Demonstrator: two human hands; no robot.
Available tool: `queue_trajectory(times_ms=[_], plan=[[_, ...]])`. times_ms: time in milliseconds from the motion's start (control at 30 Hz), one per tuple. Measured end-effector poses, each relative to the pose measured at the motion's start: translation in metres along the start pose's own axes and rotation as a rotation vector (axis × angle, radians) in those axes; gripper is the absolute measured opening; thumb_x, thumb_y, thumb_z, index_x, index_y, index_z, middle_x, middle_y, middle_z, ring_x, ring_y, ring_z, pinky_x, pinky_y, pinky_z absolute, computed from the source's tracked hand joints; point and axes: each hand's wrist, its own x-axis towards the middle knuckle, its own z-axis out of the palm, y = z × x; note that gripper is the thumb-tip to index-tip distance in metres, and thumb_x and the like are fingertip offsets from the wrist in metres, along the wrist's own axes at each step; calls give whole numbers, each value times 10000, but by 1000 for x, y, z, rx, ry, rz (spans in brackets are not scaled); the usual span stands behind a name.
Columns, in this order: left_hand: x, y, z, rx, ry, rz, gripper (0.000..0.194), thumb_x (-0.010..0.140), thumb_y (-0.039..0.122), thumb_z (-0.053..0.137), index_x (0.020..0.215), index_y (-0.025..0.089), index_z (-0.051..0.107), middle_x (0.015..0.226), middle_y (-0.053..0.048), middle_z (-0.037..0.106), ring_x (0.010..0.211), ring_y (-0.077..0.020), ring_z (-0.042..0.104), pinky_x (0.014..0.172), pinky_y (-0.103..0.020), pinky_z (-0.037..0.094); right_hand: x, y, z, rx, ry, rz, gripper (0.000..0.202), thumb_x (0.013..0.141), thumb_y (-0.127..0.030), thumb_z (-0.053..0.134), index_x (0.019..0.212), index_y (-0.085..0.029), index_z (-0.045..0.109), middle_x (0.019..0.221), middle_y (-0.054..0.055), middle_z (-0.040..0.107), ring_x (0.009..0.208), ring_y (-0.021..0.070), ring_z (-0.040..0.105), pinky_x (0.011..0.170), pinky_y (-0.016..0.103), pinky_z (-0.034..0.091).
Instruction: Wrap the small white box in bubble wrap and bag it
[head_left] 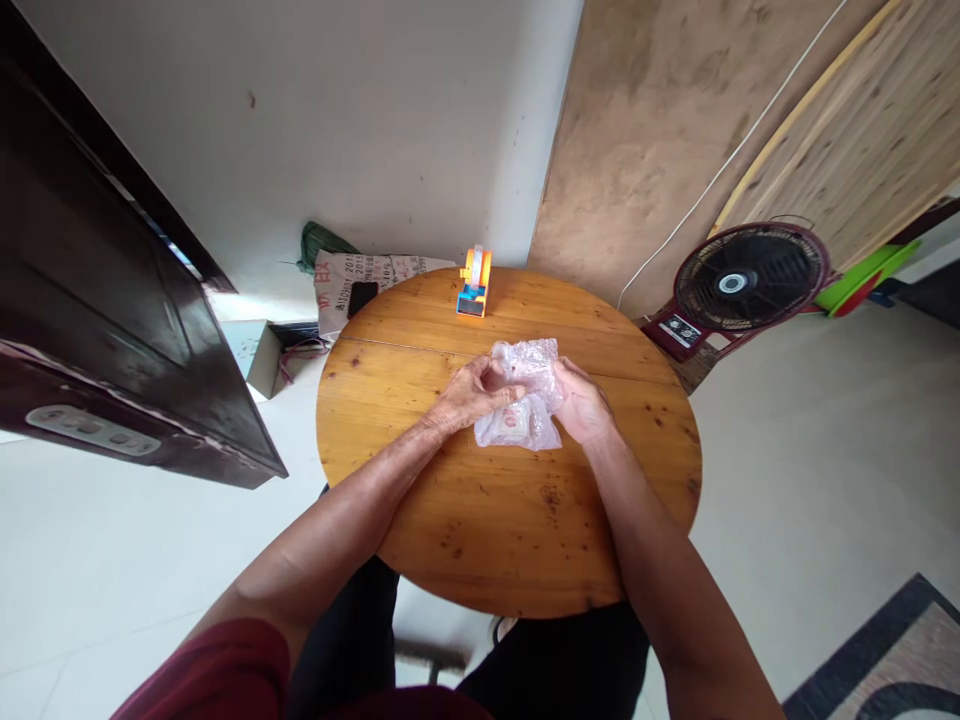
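Note:
Clear, slightly pinkish bubble wrap [536,362] lies in folds near the middle of the round wooden table [480,530]. Within its near part shows a small pale item [514,421] with a reddish mark; its kind I cannot make out. My left hand [474,394] grips the wrap from the left, thumb reaching across it. At the right edge my right hand [582,402] holds the wrap, its fingers partly hidden behind the plastic.
An orange and blue tape dispenser [474,283] stands at the table's far edge. Behind the table's left side are a printed cardboard piece [334,290] and a dark phone-like object [363,298]. A fan [739,283] stands at the right, a dark wooden door [112,270] at the left.

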Motion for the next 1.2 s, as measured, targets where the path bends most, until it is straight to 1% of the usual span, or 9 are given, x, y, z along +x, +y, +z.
queue_trajectory(times_ms=[167,333,467,600,733,833,933,1067,1200], plan=[[7,4,-6,-173,21,-42,253,594,270,796,611,152,573,597,25,586,560,-85,508,561,-216,381,4,5,-6,26,21,-21,191,752,-384,718,803,-206,676,888,31,756,851,225,708,848,382,553],[14,10,-17,-420,234,-180,241,596,227,707,560,173,475,489,63,488,443,-63,434,477,-199,343,20,12,-29,97,258,-11,122,735,-296,727,757,-217,636,826,17,751,799,214,709,756,369,586],[21,2,-21,-405,319,-181,302,616,257,720,547,179,436,462,78,431,409,-43,368,447,-187,299,30,17,-43,101,429,-79,172,693,-273,747,696,-212,586,709,-19,713,668,165,678,645,301,572],[26,-7,-20,-365,373,-184,263,646,271,716,602,176,475,494,63,464,433,-55,388,456,-194,305,33,19,-49,-40,484,-188,231,636,-311,782,676,-198,584,629,-45,663,579,111,622,568,223,511],[22,-1,-21,-269,477,31,243,687,292,723,810,183,543,703,38,572,614,-76,518,615,-190,416,30,9,-55,-162,560,-201,252,677,-377,748,821,-214,621,734,-20,710,639,123,658,553,213,479],[12,10,-22,-110,413,297,211,760,332,678,877,185,583,857,-7,626,798,-111,582,771,-221,454,18,-11,-47,-193,597,-341,235,715,-360,720,899,-245,631,886,-1,740,763,135,692,634,234,499],[1,18,-19,52,233,304,186,776,335,650,864,172,626,883,-31,659,823,-138,594,786,-248,464,-3,-31,-26,-199,337,-434,214,753,-393,702,911,-257,655,985,25,736,832,170,694,736,315,539],[-4,20,-15,197,84,177,303,690,253,676,976,156,660,996,-63,698,853,-171,618,775,-273,482,-27,-42,5,-266,-108,-300,367,756,-512,716,995,-233,700,1123,92,713,1057,262,663,960,453,502],[-1,16,-19,339,-14,104,478,648,168,638,1126,167,646,978,-47,702,830,-175,623,743,-269,481,-29,-34,13,-592,-232,-145,411,740,-394,782,1126,-280,698,1230,52,674,1205,280,585,1047,437,433]])
